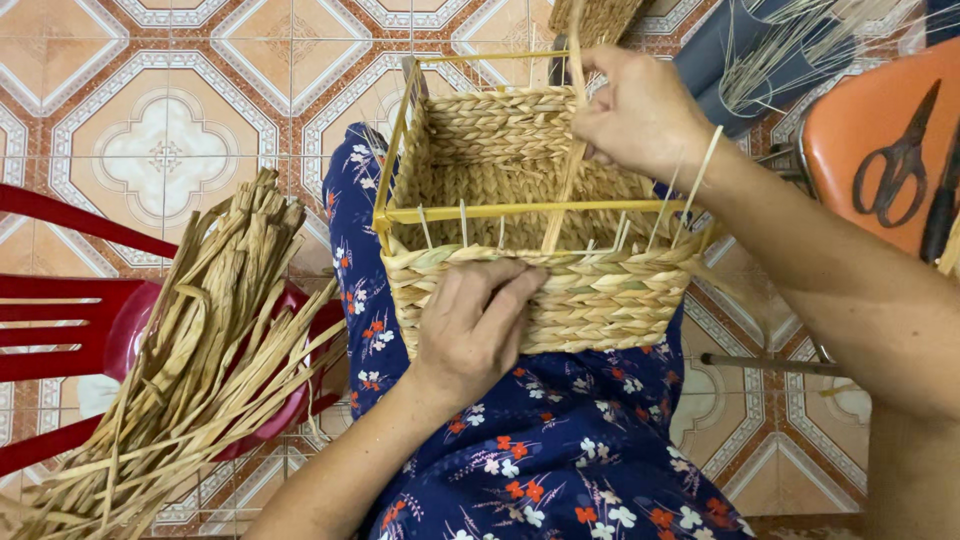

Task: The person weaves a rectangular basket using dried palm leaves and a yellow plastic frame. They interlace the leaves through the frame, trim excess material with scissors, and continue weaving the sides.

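One square basket [560,300] of braided straw on the lap, under a left hand [470,325] pressed flat, fingers spread, on its ribbed front wall. Right hand [640,110] pinching one flat straw strand [565,185] above the rim. Left of that, one loose heap of straw [210,350]; right, one pair of scissors [900,160].

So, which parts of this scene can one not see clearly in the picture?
- Head view: basket underside, hidden by the lap.
- Left hand palm, pressed on the basket wall.
- Right hand fingers, curled away around a straw strip.
- Scissors on the orange chair, partly cut by the right edge.
- Straw bundle, cut off at bottom left.
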